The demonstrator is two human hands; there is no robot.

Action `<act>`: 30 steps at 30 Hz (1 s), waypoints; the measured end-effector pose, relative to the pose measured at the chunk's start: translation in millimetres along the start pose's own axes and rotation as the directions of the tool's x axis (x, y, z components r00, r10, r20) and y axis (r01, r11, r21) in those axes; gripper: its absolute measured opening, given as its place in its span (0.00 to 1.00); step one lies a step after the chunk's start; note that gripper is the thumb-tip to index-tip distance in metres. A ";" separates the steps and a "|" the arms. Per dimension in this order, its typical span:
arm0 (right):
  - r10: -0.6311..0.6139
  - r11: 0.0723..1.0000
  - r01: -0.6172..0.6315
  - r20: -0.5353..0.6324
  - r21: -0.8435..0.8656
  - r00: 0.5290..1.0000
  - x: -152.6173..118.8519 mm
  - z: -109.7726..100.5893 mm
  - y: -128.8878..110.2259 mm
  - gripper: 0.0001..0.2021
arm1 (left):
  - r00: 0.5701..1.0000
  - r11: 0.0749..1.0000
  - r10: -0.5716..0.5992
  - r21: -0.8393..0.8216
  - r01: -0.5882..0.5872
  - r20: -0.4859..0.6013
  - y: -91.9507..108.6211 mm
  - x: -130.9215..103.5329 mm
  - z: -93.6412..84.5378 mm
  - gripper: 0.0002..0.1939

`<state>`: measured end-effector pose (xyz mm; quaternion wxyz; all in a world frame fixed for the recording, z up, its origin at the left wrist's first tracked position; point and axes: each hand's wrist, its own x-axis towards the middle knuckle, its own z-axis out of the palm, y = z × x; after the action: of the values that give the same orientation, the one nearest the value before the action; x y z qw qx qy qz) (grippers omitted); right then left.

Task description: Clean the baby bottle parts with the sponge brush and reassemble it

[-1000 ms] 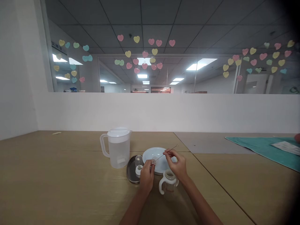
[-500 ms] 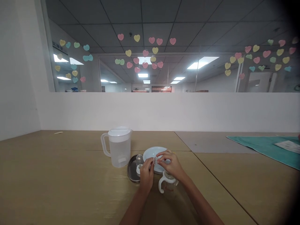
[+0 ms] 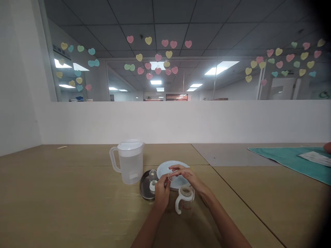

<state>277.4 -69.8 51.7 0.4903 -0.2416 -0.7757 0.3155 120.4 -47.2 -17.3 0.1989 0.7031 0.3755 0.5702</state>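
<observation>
My left hand (image 3: 162, 191) pinches a small clear bottle nipple (image 3: 170, 177) by its edge, above the near rim of a pale blue bowl (image 3: 162, 167). My right hand (image 3: 187, 175) has its fingers stretched out over the bowl, the fingertips at the nipple and hiding part of it. Just below the right wrist, an open clear baby bottle (image 3: 186, 201) with white handles stands upright on the table. Left of my left hand, a round metal tray (image 3: 144, 193) holds a clear dome cap (image 3: 152, 175) and a white collar ring (image 3: 152, 186).
A lidded, translucent pitcher (image 3: 130, 165) stands behind the tray to the left. At the right lies a green cloth (image 3: 281, 156) with a white packet (image 3: 314, 158) on it, and another person's hand (image 3: 327, 147) shows at the edge. A white wall (image 3: 178, 120) borders the table's back.
My right fingers have gone from pinching at the nipple to lying stretched out over it. The bottle's mouth now shows more fully. Another person's hand shows more at the right edge.
</observation>
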 end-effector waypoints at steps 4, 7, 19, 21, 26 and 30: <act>0.063 0.998 -0.063 0.001 0.003 0.998 0.2 2.6 -2.1 0.17 | 1.000 1.000 -0.011 -0.014 0.011 -0.001 -0.1 0.1 -0.3 0.14; 0.088 0.994 -0.085 -0.032 0.062 0.996 -0.3 4.6 -2.0 0.14 | 1.000 1.000 -0.010 -0.011 0.011 0.020 0.8 -0.5 -0.1 0.14; 0.188 0.969 -0.179 -0.043 0.168 0.981 0.1 7.5 8.6 0.14 | 0.998 1.000 -0.006 -0.023 0.007 0.057 5.1 -1.9 -0.6 0.14; 0.201 0.967 -0.183 -0.091 0.180 0.975 1.6 9.3 14.8 0.14 | 0.998 1.000 0.013 -0.019 -0.012 0.066 6.0 -2.7 0.5 0.14; 0.152 0.979 -0.127 -0.153 0.159 0.976 3.6 9.3 23.2 0.13 | 0.999 1.000 0.016 -0.013 -0.016 0.049 8.9 -2.8 1.0 0.14; 0.108 0.994 -0.105 -0.126 0.035 0.986 3.1 9.4 22.5 0.12 | 1.000 1.000 0.010 -0.022 -0.010 -0.010 9.3 -1.2 -2.1 0.14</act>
<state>269.1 -54.7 34.2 0.5248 -0.2955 -0.7242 0.3359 121.0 -54.3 -10.9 0.2021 0.6998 0.3666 0.5789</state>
